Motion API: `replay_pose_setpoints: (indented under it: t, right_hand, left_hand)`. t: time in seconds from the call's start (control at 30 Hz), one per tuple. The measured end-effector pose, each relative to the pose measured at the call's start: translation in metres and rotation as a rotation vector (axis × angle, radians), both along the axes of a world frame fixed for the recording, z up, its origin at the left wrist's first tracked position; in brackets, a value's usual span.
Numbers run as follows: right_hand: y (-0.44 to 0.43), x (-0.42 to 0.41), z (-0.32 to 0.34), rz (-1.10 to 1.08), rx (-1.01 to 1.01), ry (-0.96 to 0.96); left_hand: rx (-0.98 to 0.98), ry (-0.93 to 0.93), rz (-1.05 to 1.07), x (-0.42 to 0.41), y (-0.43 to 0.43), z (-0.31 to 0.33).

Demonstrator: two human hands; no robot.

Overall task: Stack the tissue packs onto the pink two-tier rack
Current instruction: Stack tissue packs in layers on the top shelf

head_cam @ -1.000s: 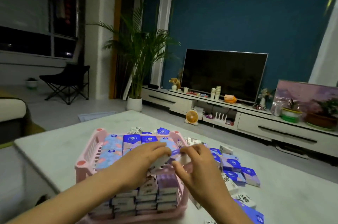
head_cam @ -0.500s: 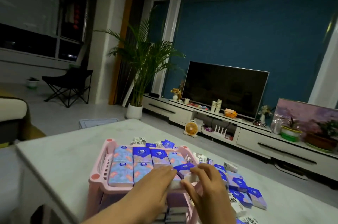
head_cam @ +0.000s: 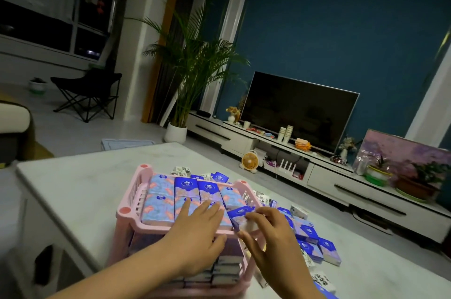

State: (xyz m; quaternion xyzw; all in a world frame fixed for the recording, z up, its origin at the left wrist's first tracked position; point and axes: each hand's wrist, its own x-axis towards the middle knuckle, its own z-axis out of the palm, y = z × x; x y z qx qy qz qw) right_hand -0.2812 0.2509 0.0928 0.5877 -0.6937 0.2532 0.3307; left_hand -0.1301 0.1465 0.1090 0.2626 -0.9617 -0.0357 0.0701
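Pale pink all over the slatted plastic two-tier rack (head_cam: 133, 197). Light blue with coral-pink flamingo-like shapes on the flat tissue packs (head_cam: 158, 208) of its upper tier, each topped by a deep blue band with a small white emblem. Same deep blue band on the tilted tissue pack (head_cam: 240, 213) at the near right corner. Blue and lilac on the loose rectangular packs (head_cam: 308, 232) beside the rack. Pale grey-white, faintly mottled, for the stone-look table top (head_cam: 80, 191). Deep teal on the back wall (head_cam: 341, 42); black with a thin silver edge on the flat television (head_cam: 297, 110); orange and white on the small round fan (head_cam: 249, 160).
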Motion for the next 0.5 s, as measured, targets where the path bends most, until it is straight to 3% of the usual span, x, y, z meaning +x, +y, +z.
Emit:
replay_pose_setpoints:
  t: [0.27, 0.5]
  right_hand:
    - [-0.009, 0.004, 0.001, 0.042, -0.112, -0.118]
    - [-0.008, 0.0, -0.006, -0.013, -0.041, -0.013]
  left_hand:
    - [-0.115, -0.019, -0.023, 0.001, -0.003, -0.009]
    - [-0.138, -0.015, -0.027, 0.003, 0.001, -0.009]
